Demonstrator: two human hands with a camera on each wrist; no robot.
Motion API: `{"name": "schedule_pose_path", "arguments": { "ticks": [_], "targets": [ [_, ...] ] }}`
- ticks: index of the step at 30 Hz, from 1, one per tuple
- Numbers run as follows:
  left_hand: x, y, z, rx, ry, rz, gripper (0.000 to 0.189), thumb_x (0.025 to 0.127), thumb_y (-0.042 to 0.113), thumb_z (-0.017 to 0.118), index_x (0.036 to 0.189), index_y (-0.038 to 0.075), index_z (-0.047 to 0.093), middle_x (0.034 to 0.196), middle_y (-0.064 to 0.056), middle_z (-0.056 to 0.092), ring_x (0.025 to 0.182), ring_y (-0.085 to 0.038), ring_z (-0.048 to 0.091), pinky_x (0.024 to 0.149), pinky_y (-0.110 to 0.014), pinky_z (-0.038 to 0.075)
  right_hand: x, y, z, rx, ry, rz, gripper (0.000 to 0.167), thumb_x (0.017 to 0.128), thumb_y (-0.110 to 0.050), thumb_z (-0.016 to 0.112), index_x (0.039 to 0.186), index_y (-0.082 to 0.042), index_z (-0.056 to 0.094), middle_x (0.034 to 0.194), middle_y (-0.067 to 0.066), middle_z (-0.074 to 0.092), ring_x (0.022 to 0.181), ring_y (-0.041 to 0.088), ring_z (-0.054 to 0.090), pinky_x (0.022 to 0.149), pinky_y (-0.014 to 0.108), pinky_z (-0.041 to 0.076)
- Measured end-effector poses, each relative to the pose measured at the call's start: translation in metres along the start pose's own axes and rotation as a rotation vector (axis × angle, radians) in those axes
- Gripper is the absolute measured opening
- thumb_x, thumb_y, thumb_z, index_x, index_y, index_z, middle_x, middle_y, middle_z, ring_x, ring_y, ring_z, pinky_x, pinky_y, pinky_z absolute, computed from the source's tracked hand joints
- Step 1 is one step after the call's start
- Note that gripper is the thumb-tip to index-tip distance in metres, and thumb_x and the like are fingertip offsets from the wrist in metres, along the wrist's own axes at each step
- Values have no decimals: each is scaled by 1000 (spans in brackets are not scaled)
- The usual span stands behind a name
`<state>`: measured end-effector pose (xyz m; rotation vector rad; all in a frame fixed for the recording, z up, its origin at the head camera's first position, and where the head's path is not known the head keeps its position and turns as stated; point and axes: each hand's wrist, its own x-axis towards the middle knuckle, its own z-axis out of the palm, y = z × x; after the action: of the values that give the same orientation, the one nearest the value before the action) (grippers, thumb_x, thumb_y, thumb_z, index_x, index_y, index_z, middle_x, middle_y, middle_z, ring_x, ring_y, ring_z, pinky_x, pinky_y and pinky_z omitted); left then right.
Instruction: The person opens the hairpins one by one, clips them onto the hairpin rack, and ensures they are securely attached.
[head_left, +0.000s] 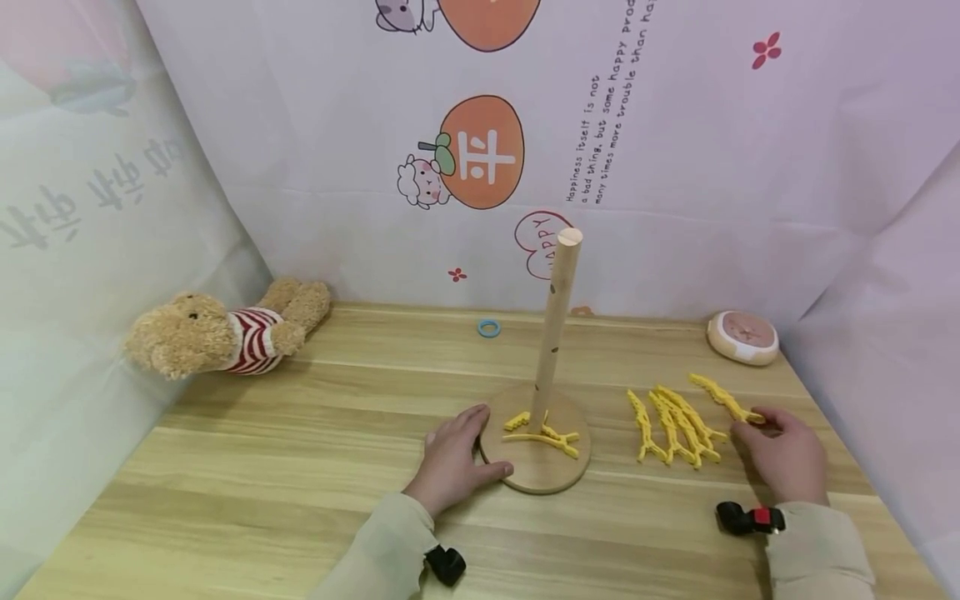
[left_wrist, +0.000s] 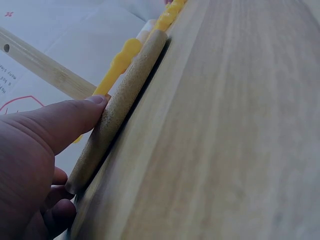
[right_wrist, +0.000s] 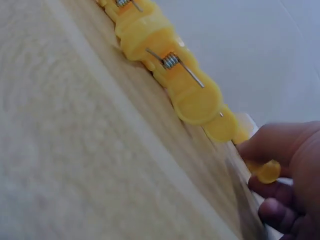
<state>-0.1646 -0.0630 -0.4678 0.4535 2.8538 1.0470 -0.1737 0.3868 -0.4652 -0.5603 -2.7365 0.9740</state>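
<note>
Your left hand [head_left: 452, 462], thumb and fingers spread, grips the base [head_left: 525, 473] near eight o'clock, likely steadying it. Your right hand [head_left: 787, 454] pinches a clip [head_left: 720, 396] by its four-o'clock end.

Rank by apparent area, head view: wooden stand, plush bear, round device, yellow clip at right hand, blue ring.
1. Wooden stand and plush bear: too close to rank
2. Round device
3. Yellow clip at right hand
4. Blue ring
</note>
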Motion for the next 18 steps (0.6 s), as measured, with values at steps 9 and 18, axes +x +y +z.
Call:
{"name": "schedule_pose_path", "arguments": {
  "ticks": [9, 18],
  "targets": [
    [0, -1, 1, 3, -4, -7, 91, 82, 51, 79, 152, 7, 42, 159, -8, 38, 142, -36, 37, 106, -57, 27, 0, 2, 3, 194, 144, 110, 65, 98, -44, 58, 149, -4, 47, 126, 15, 61, 79, -12, 44, 62, 11, 40],
    [0, 0, 1, -8, 0, -10, 91, 82, 51, 79, 152, 7, 42, 159, -7, 38, 143, -36, 36, 107, -57, 26, -11, -21, 1, 208, 102, -109, 60, 92, -44, 71, 135, -3, 62, 85, -21, 60, 75, 0, 54, 57, 17, 45]
  ]
}}
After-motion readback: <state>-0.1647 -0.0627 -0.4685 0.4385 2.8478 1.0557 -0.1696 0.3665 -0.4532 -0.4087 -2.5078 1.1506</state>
